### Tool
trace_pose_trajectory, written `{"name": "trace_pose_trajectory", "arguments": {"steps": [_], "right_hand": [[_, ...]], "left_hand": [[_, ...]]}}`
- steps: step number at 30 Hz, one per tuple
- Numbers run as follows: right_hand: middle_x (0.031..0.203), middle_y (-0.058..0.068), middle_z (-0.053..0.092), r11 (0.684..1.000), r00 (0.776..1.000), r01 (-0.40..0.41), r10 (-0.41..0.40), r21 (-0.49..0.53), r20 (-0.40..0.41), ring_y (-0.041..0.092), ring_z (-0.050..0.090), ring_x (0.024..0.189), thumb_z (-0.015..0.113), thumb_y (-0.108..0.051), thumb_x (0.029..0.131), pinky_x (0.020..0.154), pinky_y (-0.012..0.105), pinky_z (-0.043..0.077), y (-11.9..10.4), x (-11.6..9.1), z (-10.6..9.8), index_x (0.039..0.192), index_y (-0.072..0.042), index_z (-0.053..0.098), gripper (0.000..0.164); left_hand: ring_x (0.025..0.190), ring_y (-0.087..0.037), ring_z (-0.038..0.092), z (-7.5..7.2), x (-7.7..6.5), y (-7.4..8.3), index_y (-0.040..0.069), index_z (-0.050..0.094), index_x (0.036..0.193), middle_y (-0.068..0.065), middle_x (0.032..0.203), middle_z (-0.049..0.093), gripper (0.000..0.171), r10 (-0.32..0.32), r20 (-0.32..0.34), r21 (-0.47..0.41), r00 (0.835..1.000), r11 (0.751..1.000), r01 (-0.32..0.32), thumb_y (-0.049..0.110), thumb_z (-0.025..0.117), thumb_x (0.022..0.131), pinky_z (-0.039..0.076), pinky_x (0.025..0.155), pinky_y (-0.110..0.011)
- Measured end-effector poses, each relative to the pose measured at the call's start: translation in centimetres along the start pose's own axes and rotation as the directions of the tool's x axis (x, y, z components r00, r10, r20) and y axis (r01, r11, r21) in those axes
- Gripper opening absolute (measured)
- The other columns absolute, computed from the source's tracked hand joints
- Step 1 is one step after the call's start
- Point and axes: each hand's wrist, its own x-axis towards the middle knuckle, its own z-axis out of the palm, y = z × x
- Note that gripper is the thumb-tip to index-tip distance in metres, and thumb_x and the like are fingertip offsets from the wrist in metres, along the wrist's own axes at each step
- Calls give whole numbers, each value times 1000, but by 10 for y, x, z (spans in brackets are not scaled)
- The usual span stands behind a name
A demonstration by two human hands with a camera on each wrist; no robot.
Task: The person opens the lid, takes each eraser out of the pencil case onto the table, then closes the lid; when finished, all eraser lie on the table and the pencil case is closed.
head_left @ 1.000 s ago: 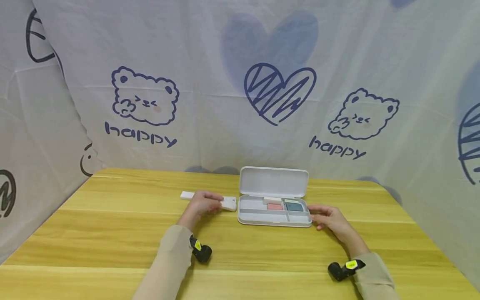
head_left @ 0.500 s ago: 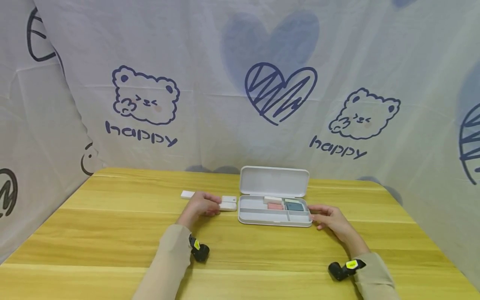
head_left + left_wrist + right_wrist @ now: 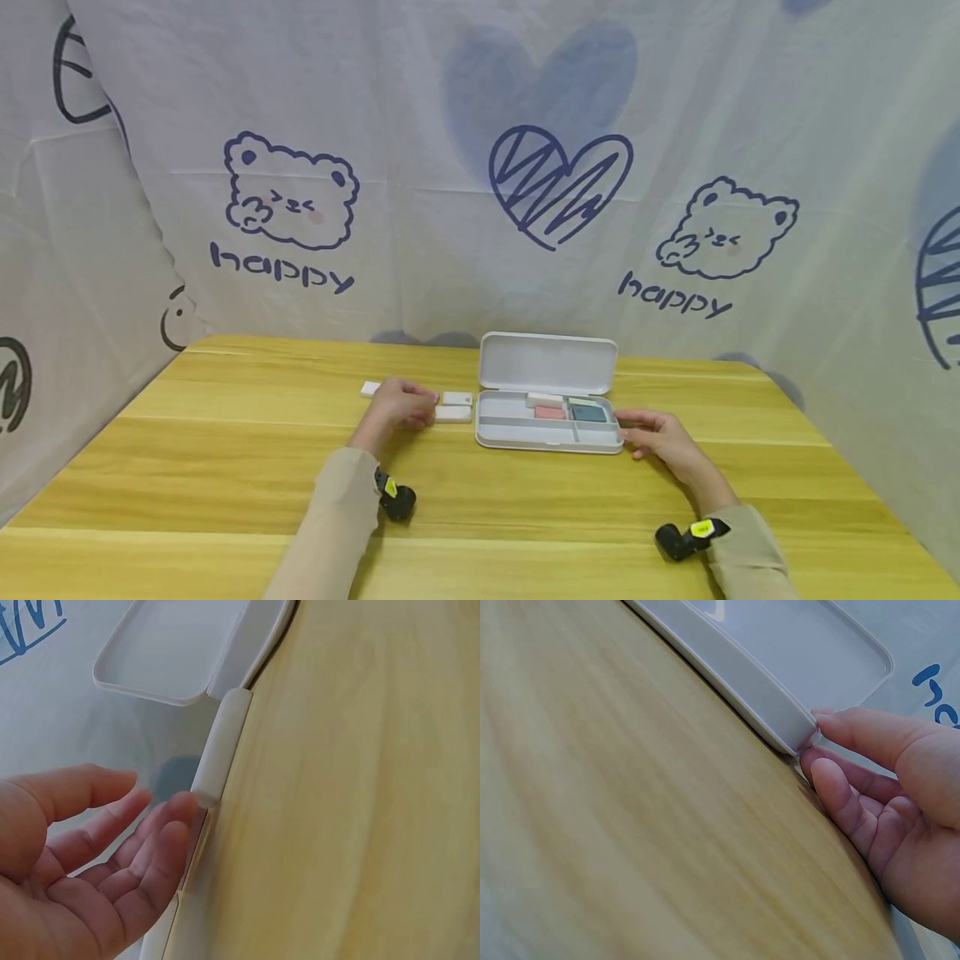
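Blocks [image 3: 453, 414] L of case [image 3: 525, 434] on tbl [image 3: 525, 525].

Pink block [image 3: 195, 841] — partly hidden, left sleeve [image 3: 330, 521] — cut off at bottom

Tons of room on the table [image 3: 540, 533] between the forearms [image 3: 322, 525]. Raised lid [image 3: 547, 364] walls off the case [image 3: 517, 435] from behind, white blocks [image 3: 453, 414] crowd its left, right hand [image 3: 666, 442] plugs the other end.

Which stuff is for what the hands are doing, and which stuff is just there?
Seems part of the job:
- left hand, by the white blocks
- right hand, touching the open case
- pink block and blue-green block inside

Probably just there:
- patterned cloth
- wooden table
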Motion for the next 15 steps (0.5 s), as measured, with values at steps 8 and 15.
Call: {"name": "trace_pose_trajectory", "arguments": {"steps": [8, 15], "right_hand": [[118, 25, 51, 1000, 1000, 0, 0, 9, -3, 10, 54, 71, 62, -8, 82, 55, 24, 49, 1, 0, 0, 120, 14, 46, 47], [117, 25, 51, 1000, 1000, 10, -10, 14, -1, 10, 54, 71, 62, -7, 82, 56, 24, 49, 1, 0, 0, 120, 15, 46, 46]], "left_hand": [[58, -19, 61, 5, 2, 6, -14, 59, 96, -24, 81, 62, 19, 63, -36, -5, 997, 998, -63, -3, 59, 80, 51, 57, -29], [66, -21, 63, 16, 2, 16, -11, 59, 100, -24, 91, 61, 22, 119, -38, 48, 992, 992, -117, 3, 59, 83, 50, 58, -27]]}}
